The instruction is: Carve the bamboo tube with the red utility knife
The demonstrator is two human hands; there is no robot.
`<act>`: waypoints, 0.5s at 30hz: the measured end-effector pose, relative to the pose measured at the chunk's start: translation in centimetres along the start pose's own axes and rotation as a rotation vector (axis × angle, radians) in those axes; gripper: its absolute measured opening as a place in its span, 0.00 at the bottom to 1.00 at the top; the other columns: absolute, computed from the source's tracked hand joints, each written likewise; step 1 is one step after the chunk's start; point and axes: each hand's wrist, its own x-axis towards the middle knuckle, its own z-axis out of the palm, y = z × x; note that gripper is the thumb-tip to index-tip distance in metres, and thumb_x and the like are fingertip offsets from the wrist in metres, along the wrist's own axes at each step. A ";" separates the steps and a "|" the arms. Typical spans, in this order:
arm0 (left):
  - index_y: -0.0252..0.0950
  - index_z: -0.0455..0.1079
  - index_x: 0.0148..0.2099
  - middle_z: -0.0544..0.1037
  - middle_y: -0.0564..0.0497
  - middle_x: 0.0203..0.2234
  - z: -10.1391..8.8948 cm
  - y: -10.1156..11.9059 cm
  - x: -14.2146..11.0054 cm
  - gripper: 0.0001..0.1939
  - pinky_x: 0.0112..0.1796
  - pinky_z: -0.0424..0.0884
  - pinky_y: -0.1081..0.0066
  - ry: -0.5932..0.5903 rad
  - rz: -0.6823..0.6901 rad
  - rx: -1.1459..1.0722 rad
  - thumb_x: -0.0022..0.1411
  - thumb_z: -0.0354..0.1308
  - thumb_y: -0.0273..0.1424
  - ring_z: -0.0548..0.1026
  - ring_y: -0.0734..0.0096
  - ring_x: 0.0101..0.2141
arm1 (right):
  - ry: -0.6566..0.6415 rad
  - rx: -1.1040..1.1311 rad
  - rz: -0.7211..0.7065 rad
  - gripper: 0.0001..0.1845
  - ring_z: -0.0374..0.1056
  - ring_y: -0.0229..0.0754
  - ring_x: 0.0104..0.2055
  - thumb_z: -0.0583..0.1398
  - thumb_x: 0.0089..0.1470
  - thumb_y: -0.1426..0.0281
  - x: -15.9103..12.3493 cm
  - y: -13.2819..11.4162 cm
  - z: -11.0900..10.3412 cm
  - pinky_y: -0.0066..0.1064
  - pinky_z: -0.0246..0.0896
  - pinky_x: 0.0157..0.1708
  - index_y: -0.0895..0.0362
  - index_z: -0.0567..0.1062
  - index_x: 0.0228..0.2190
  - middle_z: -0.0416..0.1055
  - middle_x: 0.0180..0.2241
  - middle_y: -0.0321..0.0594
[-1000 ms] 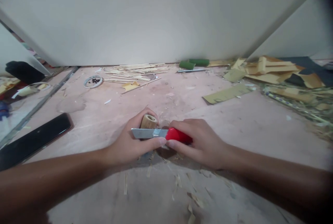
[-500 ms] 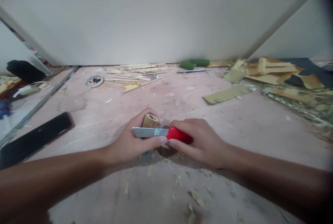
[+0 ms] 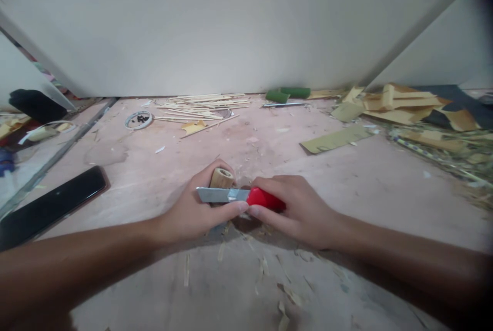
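Observation:
In the head view my left hand point(image 3: 198, 202) is closed around a short hollow piece of bamboo point(image 3: 222, 178), its open end tilted up. My right hand point(image 3: 298, 205) grips the red handle of a utility knife point(image 3: 265, 198). The knife's wide blade points left and lies across the near side of the bamboo piece. The tip of my left thumb is at the base of the blade, close to my right thumb. The lower part of the bamboo is hidden by the blade and my fingers.
A phone point(image 3: 54, 205) lies at the left. Further back are a white ring with dark bits point(image 3: 138, 120), thin sticks point(image 3: 204, 106) and green bamboo tubes point(image 3: 295, 93). Brown paper strips point(image 3: 404, 102) are piled at the right, near a flat strip point(image 3: 335, 139). Shavings point(image 3: 290, 294) litter the front.
Almost nothing differs. Both hands, the knife and the bamboo piece keep the same place, with only a very slight shift of the left thumb toward the right.

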 end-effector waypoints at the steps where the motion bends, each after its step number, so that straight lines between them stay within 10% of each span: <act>1: 0.39 0.64 0.42 0.69 0.58 0.29 0.0 0.0 0.0 0.17 0.30 0.65 0.77 -0.001 -0.004 0.000 0.62 0.71 0.36 0.66 0.77 0.29 | 0.001 -0.001 -0.002 0.17 0.64 0.38 0.28 0.58 0.68 0.56 0.0 0.0 0.0 0.30 0.48 0.31 0.56 0.72 0.33 0.72 0.28 0.35; 15: 0.39 0.64 0.41 0.68 0.59 0.28 -0.1 0.1 -0.1 0.17 0.30 0.64 0.77 -0.018 -0.029 -0.084 0.60 0.71 0.35 0.66 0.76 0.28 | 0.000 -0.016 -0.003 0.18 0.64 0.38 0.27 0.58 0.68 0.56 -0.1 0.0 0.0 0.31 0.48 0.30 0.56 0.71 0.32 0.73 0.27 0.36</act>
